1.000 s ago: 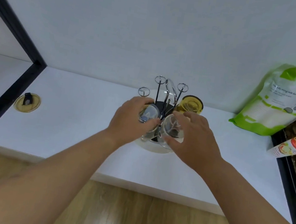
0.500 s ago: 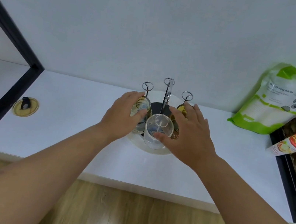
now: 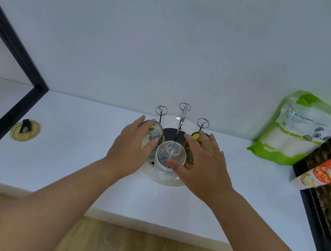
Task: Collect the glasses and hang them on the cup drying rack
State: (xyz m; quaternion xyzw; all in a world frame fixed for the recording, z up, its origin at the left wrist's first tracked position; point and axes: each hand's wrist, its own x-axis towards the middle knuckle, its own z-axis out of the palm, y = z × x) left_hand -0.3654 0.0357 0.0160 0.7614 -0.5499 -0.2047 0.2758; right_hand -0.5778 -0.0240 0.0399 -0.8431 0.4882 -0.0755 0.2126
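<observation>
Clear glass [image 3: 168, 160] between both spread hands [image 3: 199, 165].

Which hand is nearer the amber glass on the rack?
Right. The right hand lies over the amber glass, fingers across it. The left hand is across the rack, wrapped around a clear glass.

You are looking down at a white tabletop [image 3: 67, 164] running along the wall. The round cup drying rack [image 3: 169, 181] is sitting on it near the middle. A gold lid [image 3: 25, 130] is lying well to its left, and a green-and-white pouch [image 3: 295, 133] is leaning at the right.
</observation>
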